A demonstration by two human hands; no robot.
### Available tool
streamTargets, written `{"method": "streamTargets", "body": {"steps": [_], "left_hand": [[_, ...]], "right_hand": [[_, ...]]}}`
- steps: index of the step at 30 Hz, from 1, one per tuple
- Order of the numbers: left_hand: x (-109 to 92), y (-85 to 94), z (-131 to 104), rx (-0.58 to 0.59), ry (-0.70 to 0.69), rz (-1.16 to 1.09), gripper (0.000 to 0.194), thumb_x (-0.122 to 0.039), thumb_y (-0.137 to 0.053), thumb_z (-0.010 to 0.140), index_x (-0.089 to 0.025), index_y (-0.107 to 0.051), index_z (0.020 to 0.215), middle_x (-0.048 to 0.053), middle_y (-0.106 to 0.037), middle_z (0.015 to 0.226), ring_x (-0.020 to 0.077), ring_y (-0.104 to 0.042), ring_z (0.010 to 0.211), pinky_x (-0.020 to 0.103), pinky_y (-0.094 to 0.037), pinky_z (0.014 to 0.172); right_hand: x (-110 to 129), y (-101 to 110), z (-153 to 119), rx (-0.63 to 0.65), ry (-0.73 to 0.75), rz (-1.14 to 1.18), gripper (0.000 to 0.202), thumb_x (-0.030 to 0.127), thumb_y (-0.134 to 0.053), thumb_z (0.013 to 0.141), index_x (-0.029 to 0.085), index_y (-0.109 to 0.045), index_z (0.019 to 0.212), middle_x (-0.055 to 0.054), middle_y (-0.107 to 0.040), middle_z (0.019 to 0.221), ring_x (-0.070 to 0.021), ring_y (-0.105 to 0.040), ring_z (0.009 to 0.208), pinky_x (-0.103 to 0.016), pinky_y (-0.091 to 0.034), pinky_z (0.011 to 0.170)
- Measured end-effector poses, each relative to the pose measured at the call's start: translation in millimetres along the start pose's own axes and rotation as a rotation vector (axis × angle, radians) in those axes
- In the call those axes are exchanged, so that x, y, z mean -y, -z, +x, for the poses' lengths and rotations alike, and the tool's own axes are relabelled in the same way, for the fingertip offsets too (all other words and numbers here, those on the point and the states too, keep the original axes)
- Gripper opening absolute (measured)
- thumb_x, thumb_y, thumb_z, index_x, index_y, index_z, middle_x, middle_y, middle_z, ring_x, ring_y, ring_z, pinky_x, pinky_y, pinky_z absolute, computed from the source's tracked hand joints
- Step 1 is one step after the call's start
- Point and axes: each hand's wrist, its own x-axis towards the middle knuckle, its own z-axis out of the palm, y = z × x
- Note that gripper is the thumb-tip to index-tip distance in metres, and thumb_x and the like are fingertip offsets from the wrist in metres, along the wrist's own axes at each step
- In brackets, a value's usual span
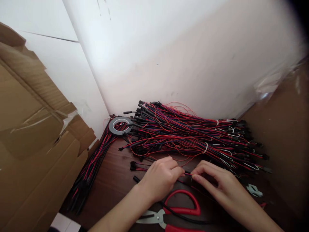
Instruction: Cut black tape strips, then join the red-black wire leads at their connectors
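Observation:
Thin red and dark wires (187,174) stretch across the small gap between my two hands. My left hand (164,177) is closed around them, its fingers curled. With thumb and forefinger, my right hand (214,180) pinches the same wires just to the right. Black connectors (132,166) on wires stick out to the left of my left hand, and a black cable end (136,179) shows beside my left wrist. Below my hands lie red-handled scissors (182,211) with their blades pointing left, and a black cable crosses over them.
Behind my hands lies a large pile of tied wire harnesses (183,132). A roll of black tape (120,126) rests at its left end. Another wire bundle (94,161) runs beside a cardboard box (36,129). White scraps (254,190) lie at right, near a brown panel (285,138).

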Motion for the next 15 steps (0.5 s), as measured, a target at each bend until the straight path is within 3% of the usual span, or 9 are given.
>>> {"method": "streamTargets", "body": {"steps": [7,15], "left_hand": [[3,2.6,-2,-0.034,0.034,-0.180,0.019,-0.016,-0.052,0.095,-0.010,-0.070,0.094,0.006,-0.070,0.079,0.0162,-0.060,0.074,0.026,-0.049,0.067],[12,1.4,-3,-0.094,0.015,-0.110,0.021,-0.015,-0.052,0.095,-0.012,-0.071,0.088,0.006,-0.069,0.076,0.0168,-0.058,0.072,0.027,-0.048,0.064]], "right_hand": [[5,0,0,-0.037,0.049,0.007,0.026,0.034,-0.050,0.096,0.021,-0.064,0.078,-0.003,-0.064,0.080,-0.0174,-0.062,0.075,-0.028,-0.048,0.068],[11,-2,6,-0.184,0.190,-0.080,0.014,0.026,-0.055,0.095,0.021,-0.067,0.090,-0.005,-0.066,0.089,-0.0185,-0.064,0.083,-0.029,-0.052,0.074]]}}
